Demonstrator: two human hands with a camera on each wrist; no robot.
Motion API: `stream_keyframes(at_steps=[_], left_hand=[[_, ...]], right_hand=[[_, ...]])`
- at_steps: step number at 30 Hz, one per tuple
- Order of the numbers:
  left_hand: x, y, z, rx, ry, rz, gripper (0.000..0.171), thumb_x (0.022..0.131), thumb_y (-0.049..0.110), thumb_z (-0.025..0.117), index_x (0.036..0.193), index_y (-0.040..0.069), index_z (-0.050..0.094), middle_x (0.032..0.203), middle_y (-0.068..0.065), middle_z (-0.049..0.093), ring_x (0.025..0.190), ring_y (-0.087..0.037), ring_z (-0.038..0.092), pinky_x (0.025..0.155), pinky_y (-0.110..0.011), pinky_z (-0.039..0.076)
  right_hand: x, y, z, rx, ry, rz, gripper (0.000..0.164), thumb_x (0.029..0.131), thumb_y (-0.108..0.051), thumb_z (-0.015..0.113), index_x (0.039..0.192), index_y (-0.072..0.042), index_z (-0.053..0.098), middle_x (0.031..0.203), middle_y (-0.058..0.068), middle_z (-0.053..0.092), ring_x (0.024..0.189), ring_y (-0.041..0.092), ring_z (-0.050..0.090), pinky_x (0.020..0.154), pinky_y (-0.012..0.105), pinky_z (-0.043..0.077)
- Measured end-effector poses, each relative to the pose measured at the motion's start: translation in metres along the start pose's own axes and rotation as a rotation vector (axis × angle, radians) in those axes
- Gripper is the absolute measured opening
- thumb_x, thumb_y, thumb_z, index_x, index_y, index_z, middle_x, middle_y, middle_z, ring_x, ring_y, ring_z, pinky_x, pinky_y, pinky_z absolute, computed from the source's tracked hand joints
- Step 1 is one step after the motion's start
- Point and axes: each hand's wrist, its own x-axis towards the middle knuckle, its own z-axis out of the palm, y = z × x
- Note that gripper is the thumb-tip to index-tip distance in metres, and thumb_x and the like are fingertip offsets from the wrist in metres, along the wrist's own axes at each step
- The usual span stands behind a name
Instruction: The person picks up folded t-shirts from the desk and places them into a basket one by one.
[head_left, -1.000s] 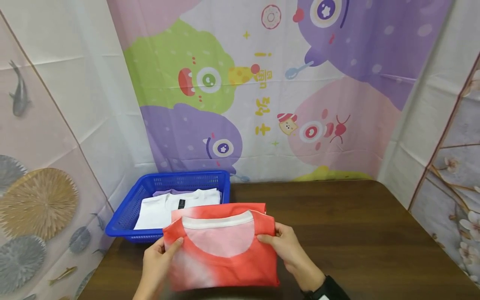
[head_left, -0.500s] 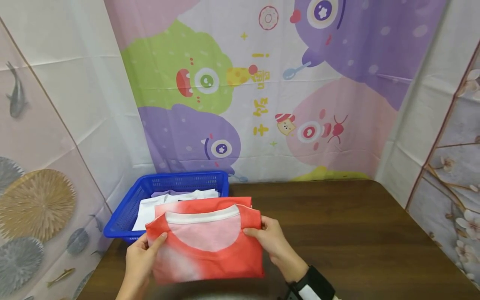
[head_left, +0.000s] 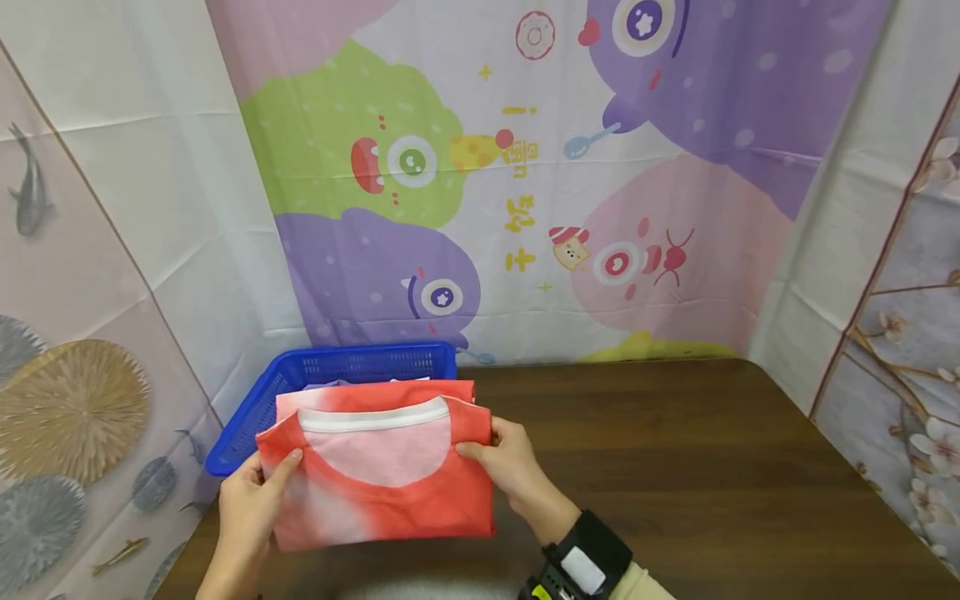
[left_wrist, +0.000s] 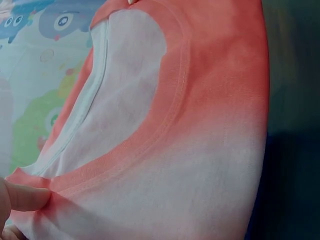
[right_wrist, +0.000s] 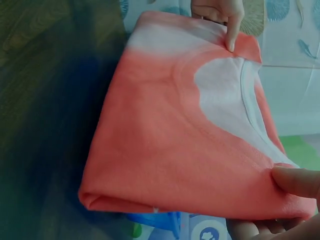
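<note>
A folded red and white T-shirt [head_left: 405,508] hangs between my two hands, its white-banded neckline facing up. My left hand [head_left: 251,504] pinches the left shoulder, thumb on the front of the cloth. On the opposite shoulder, my right hand [head_left: 517,467] grips the fabric the same way. In the right wrist view the shirt [right_wrist: 145,135] shows as a thick folded bundle above the table. Behind it stands a blue plastic basket [head_left: 247,425], whose front right part the shirt covers in the head view. Only slivers of the purple and white clothes inside the basket show.
The brown wooden table [head_left: 660,467] stretches to the right of the basket and the hands. A cartoon-printed curtain [head_left: 525,183] hangs behind the table, and printed cloth panels close off the left and right sides. A black strap with a device [head_left: 585,558] sits on the right wrist.
Both hands have carried the folded T-shirt left and slightly up, toward the basket. It now covers the white garment in the basket that showed a second ago. Both grips stay the same.
</note>
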Motion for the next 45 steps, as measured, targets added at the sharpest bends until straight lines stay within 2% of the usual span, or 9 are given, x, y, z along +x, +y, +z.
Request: stream_keyframes(at_steps=[6, 9, 17, 25, 32, 35, 38, 43, 45], left_hand=[[0.008, 0.011, -0.010, 0.039, 0.036, 0.039, 0.037, 0.091, 0.024, 0.065, 0.112, -0.006, 0.065, 0.063, 0.035, 0.048, 0.065, 0.008, 0.046, 0.057, -0.018, 0.041], [0.013, 0.016, -0.013, 0.022, 0.060, 0.073, 0.036, 0.091, 0.023, 0.065, 0.112, -0.006, 0.065, 0.064, 0.036, 0.048, 0.067, 0.008, 0.045, 0.058, -0.015, 0.039], [0.028, 0.028, -0.019, -0.007, 0.099, 0.130, 0.033, 0.093, 0.021, 0.062, 0.114, -0.004, 0.063, 0.064, 0.037, 0.045, 0.066, 0.004, 0.043, 0.057, -0.015, 0.037], [0.045, 0.036, -0.021, -0.075, 0.114, 0.211, 0.026, 0.094, 0.018, 0.061, 0.111, -0.002, 0.061, 0.067, 0.041, 0.048, 0.069, 0.009, 0.044, 0.063, -0.008, 0.037], [0.059, 0.034, -0.017, -0.142, 0.127, 0.227, 0.005, 0.094, 0.018, 0.060, 0.099, 0.019, 0.059, 0.074, 0.039, 0.052, 0.074, 0.011, 0.050, 0.069, -0.004, 0.041], [0.066, 0.033, -0.016, -0.147, 0.142, 0.244, 0.005, 0.094, 0.018, 0.060, 0.099, 0.019, 0.059, 0.074, 0.039, 0.052, 0.075, 0.011, 0.049, 0.070, -0.004, 0.040], [0.072, 0.032, -0.015, -0.168, 0.141, 0.256, 0.007, 0.095, 0.019, 0.059, 0.102, 0.020, 0.059, 0.076, 0.039, 0.052, 0.076, 0.012, 0.050, 0.071, -0.003, 0.040], [0.080, 0.029, -0.013, -0.241, 0.155, 0.278, 0.018, 0.095, 0.015, 0.058, 0.095, 0.032, 0.055, 0.077, 0.038, 0.055, 0.076, 0.013, 0.053, 0.072, -0.002, 0.041], [0.083, 0.025, -0.011, -0.257, 0.168, 0.290, 0.020, 0.095, 0.013, 0.059, 0.093, 0.033, 0.054, 0.076, 0.037, 0.056, 0.074, 0.013, 0.053, 0.070, -0.002, 0.042]], right_hand=[[0.006, -0.012, 0.006, -0.050, -0.010, 0.001, 0.036, 0.086, -0.008, 0.067, 0.119, 0.003, 0.061, 0.108, 0.020, 0.069, 0.082, 0.017, 0.067, 0.079, 0.037, 0.059], [0.010, -0.019, 0.009, -0.065, -0.019, -0.013, 0.035, 0.086, -0.009, 0.067, 0.119, 0.002, 0.062, 0.108, 0.019, 0.069, 0.082, 0.016, 0.066, 0.080, 0.037, 0.059], [0.026, -0.034, 0.015, -0.050, -0.003, -0.113, 0.029, 0.085, -0.005, 0.067, 0.112, 0.004, 0.065, 0.104, 0.023, 0.070, 0.077, 0.014, 0.066, 0.076, 0.033, 0.058], [0.039, -0.046, 0.023, -0.071, 0.042, -0.201, 0.026, 0.084, -0.004, 0.068, 0.108, 0.006, 0.066, 0.100, 0.024, 0.070, 0.076, 0.015, 0.064, 0.075, 0.033, 0.058], [0.048, -0.054, 0.029, -0.126, 0.092, -0.229, 0.025, 0.083, -0.005, 0.069, 0.106, 0.004, 0.068, 0.099, 0.023, 0.071, 0.079, 0.021, 0.066, 0.075, 0.033, 0.058], [0.052, -0.056, 0.032, -0.140, 0.108, -0.234, 0.025, 0.083, -0.007, 0.069, 0.106, 0.003, 0.068, 0.100, 0.022, 0.072, 0.081, 0.024, 0.068, 0.076, 0.034, 0.058], [0.057, -0.056, 0.037, -0.104, 0.138, -0.232, 0.024, 0.083, -0.006, 0.069, 0.105, 0.004, 0.068, 0.101, 0.023, 0.072, 0.082, 0.027, 0.069, 0.076, 0.035, 0.059], [0.066, -0.051, 0.047, -0.105, 0.191, -0.308, 0.022, 0.082, -0.004, 0.070, 0.101, 0.006, 0.069, 0.096, 0.024, 0.072, 0.079, 0.030, 0.069, 0.073, 0.035, 0.059], [0.069, -0.047, 0.049, -0.140, 0.212, -0.346, 0.020, 0.082, -0.004, 0.070, 0.099, 0.006, 0.069, 0.093, 0.024, 0.073, 0.078, 0.031, 0.069, 0.070, 0.035, 0.058]])
